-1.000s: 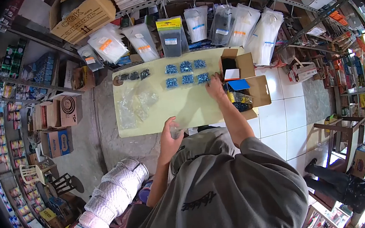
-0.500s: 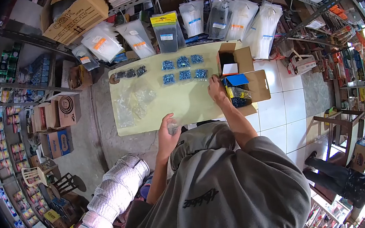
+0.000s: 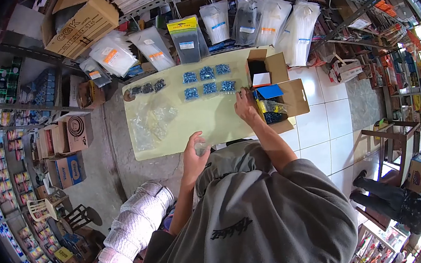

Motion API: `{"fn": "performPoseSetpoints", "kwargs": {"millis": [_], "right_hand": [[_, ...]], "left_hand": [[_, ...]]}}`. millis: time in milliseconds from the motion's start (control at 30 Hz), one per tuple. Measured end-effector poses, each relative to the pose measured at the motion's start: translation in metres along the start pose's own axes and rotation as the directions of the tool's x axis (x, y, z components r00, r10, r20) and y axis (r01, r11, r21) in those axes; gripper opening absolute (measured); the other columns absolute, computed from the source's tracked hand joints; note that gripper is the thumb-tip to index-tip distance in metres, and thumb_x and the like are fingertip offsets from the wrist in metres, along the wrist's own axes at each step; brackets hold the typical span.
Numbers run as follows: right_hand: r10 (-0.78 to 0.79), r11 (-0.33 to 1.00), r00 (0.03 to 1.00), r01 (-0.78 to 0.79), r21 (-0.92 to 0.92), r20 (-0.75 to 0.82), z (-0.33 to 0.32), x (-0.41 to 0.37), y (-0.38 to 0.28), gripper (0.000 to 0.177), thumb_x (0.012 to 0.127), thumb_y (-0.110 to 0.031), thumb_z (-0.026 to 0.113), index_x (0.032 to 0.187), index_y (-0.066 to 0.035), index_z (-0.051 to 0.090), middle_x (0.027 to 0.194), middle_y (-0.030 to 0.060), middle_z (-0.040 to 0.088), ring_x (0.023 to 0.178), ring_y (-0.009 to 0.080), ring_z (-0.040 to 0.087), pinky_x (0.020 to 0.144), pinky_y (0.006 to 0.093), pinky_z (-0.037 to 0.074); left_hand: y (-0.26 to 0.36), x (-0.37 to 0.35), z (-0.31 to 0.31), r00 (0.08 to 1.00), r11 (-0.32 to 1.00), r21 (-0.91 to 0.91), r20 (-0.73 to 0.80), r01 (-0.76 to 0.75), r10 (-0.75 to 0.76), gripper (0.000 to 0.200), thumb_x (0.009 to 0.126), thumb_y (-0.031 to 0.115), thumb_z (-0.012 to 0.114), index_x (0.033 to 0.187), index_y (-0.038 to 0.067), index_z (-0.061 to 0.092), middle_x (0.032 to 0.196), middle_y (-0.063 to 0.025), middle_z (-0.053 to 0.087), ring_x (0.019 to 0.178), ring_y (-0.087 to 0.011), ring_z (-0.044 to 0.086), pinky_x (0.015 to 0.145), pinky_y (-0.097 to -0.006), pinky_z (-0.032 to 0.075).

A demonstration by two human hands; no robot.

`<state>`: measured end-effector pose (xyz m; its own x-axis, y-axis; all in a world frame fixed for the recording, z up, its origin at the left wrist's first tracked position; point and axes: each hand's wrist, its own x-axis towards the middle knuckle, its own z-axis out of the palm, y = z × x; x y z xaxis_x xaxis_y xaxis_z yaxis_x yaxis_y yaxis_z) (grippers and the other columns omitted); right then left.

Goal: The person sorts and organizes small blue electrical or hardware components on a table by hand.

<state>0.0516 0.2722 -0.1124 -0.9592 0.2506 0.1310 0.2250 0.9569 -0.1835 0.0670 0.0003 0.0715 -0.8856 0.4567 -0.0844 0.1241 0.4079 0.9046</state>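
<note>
My left hand [image 3: 194, 156] is curled around a small clear plastic bag [image 3: 201, 147] at the near edge of the table. My right hand [image 3: 245, 106] is beside the open boxes, its fingers drawn together; whatever they hold is too small to make out. Close to its fingertips lie several clear packets of blue pieces [image 3: 209, 88] in two rows. The nearer cardboard box [image 3: 296, 97] has a blue flap, a yellow-printed bag and dark blue pieces inside. A second box [image 3: 279, 68] behind it contains dark items and a white card.
Loose clear bags [image 3: 153, 119] lie on the table's left part, below dark packets [image 3: 147, 88]. Packs of cable ties [image 3: 184, 39] hang along the far edge. A wrapped white roll [image 3: 139, 223] stands at lower left. Another person [image 3: 389, 200] is at far right.
The view has shifted slightly. My right hand has moved a little left from the box and turned, its fingers still close together. The left hand stays around its clear bag.
</note>
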Motion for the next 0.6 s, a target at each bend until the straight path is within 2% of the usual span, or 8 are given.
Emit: {"fn": "performPoseSetpoints", "kwargs": {"millis": [233,400,467,600], "right_hand": [[0.097,0.994,0.988,-0.103,0.046,0.119,-0.005,0.012,-0.006,0.044,0.075,-0.017,0.062,0.113,0.003,0.052,0.122,0.0223,0.045,0.118,0.0392,0.043,0.101,0.0453,0.037],[0.090,0.994,0.988,-0.098,0.055,0.126,-0.007,0.013,-0.005,0.044,0.074,-0.015,0.063,0.113,0.004,0.053,0.121,0.0217,0.045,0.116,0.0382,0.044,0.099,0.0448,0.038],[0.082,0.995,0.990,-0.088,0.048,0.113,0.001,0.011,-0.003,0.044,0.073,-0.014,0.064,0.112,0.003,0.054,0.120,0.0213,0.045,0.116,0.0378,0.044,0.099,0.0447,0.039],[0.056,0.996,0.984,-0.065,0.053,0.168,0.004,0.008,-0.001,0.044,0.073,-0.014,0.065,0.112,0.002,0.054,0.117,0.0205,0.045,0.115,0.0378,0.044,0.098,0.0450,0.039]], "left_hand": [[-0.002,-0.002,-0.003,1.000,0.999,-0.035,-0.012,0.008,-0.008,0.053,0.076,0.005,0.068,0.125,0.006,0.048,0.093,-0.0100,0.062,0.092,-0.0219,0.060,0.087,-0.0331,0.045],[-0.001,-0.004,-0.005,1.000,1.000,-0.004,-0.026,0.000,0.000,0.052,0.076,0.005,0.068,0.124,0.005,0.049,0.092,-0.0100,0.061,0.090,-0.0220,0.060,0.086,-0.0329,0.045],[0.003,-0.005,-0.005,0.999,0.998,-0.054,-0.017,0.043,-0.043,0.050,0.077,0.001,0.068,0.123,0.004,0.048,0.091,-0.0082,0.060,0.091,-0.0189,0.057,0.089,-0.0316,0.043],[0.000,-0.006,-0.004,0.999,0.996,-0.074,-0.016,0.041,-0.042,0.050,0.077,0.002,0.068,0.123,0.003,0.049,0.091,-0.0082,0.060,0.091,-0.0189,0.057,0.089,-0.0318,0.043]]}}
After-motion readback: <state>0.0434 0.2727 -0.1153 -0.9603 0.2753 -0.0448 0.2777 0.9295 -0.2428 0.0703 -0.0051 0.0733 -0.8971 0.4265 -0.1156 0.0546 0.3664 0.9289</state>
